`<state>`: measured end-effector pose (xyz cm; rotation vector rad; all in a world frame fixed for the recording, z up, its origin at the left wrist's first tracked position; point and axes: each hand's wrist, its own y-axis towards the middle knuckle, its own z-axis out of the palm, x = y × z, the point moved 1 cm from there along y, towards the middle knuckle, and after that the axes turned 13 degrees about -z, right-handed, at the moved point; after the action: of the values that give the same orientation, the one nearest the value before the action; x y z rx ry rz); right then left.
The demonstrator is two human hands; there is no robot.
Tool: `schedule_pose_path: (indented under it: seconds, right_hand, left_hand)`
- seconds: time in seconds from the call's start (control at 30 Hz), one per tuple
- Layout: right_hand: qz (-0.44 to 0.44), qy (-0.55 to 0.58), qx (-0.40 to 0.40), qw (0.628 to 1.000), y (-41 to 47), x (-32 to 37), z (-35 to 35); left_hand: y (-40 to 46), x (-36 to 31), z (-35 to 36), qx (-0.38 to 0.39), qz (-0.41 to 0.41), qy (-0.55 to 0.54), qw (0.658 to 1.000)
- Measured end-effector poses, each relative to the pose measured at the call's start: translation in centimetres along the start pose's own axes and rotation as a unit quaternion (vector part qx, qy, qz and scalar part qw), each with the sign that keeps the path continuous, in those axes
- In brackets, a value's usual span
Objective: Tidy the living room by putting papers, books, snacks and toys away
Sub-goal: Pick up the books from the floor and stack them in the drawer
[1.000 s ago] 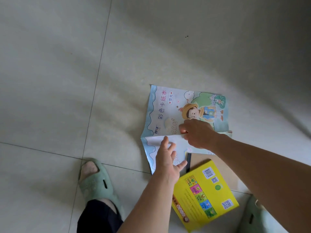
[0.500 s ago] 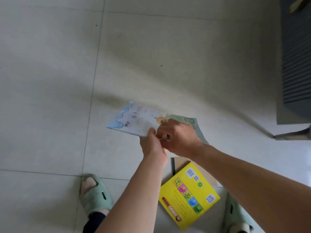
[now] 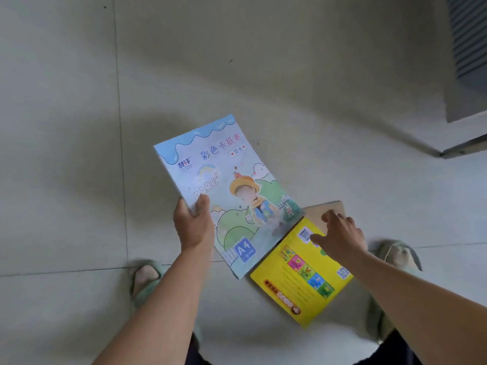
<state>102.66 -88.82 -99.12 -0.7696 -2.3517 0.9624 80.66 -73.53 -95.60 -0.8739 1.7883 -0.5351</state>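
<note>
My left hand [image 3: 193,227] grips the left edge of a blue A4 coloured-paper pad [image 3: 226,191] with a cartoon child on its cover, holding it above the floor. A yellow book [image 3: 300,283] lies on the tiles with its back cover up, on top of a brown cardboard-coloured sheet [image 3: 330,209]. My right hand [image 3: 340,237] hovers over the yellow book's upper corner with fingers spread; whether it touches the book I cannot tell.
Pale floor tiles [image 3: 66,154] fill the view. My feet in green slippers [image 3: 143,280] stand either side of the books. A dark slatted cabinet [image 3: 469,38] and a white base edge sit at the upper right.
The pad has come off the floor and now faces cover up in my left hand alone. My right hand has let go of it and moved right, over the yellow book.
</note>
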Motion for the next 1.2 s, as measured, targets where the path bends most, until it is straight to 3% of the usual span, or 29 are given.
schedule_pose_path:
  seconds: [0.27,0.37,0.5,0.6,0.77,0.97,1.2]
  right_hand:
    - [0.066,-0.103,-0.025,0.992,-0.6,-0.9,7.4]
    - [0.064,-0.119,-0.054,0.989,-0.1,-1.2,8.2]
    - [0.063,-0.152,-0.030,0.986,0.5,-2.2,7.8]
    - [0.081,-0.132,-0.023,0.988,0.8,-2.3,7.3]
    - [0.060,-0.047,-0.090,0.993,0.1,-1.2,7.0]
    - [0.042,-0.113,-0.021,0.992,0.1,0.4,8.2]
    - [0.041,-0.133,-0.018,0.990,0.8,0.2,9.2]
  left_hand:
    - [2.7,3.6,-1.8,0.060,0.013,0.071,0.996]
    - [3.2,4.2,-3.0,0.068,-0.001,0.094,0.993]
    - [3.6,4.4,-4.2,0.075,-0.033,0.098,0.992]
    - [3.4,3.9,-4.5,0.075,-0.046,0.096,0.991]
    - [3.1,3.1,-5.0,0.089,-0.051,0.095,0.990]
    - [3.1,3.6,-5.1,0.091,-0.056,0.089,0.990]
    - [4.0,5.0,-5.9,0.097,-0.081,0.114,0.985]
